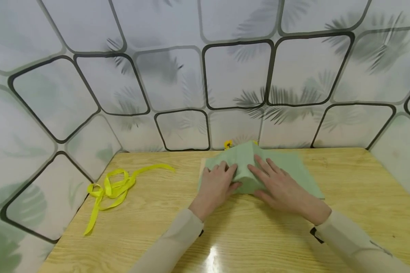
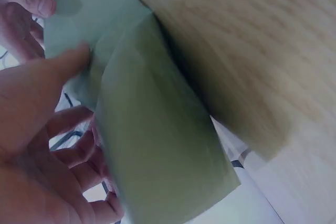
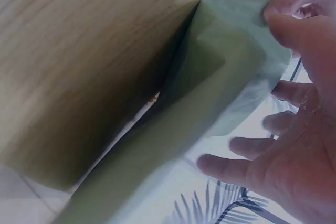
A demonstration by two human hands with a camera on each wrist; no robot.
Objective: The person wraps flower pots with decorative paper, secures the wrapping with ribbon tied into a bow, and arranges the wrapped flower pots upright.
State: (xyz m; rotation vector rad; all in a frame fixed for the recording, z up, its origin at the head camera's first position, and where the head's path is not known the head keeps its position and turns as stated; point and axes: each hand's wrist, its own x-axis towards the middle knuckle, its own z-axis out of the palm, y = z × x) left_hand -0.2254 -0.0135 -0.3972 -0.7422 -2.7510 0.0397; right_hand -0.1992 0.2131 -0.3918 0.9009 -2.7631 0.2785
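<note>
Green sheet [image 1: 245, 161] at back edge of table [image 1: 140, 242], ridged up mid-width. Left hand [image 1: 216, 184] on its left flank, fingers relaxed, pressing, not clenched; right hand [image 1: 281, 185] opposite, fingers extended and spread, also pressing. Yellow ribbon [image 1: 130, 182] loosely looped toward table's left side.

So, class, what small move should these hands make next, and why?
Probably the right hand should fold the green sheet inward from the right: that side spreads out past the hand, while the middle stands raised.
</note>
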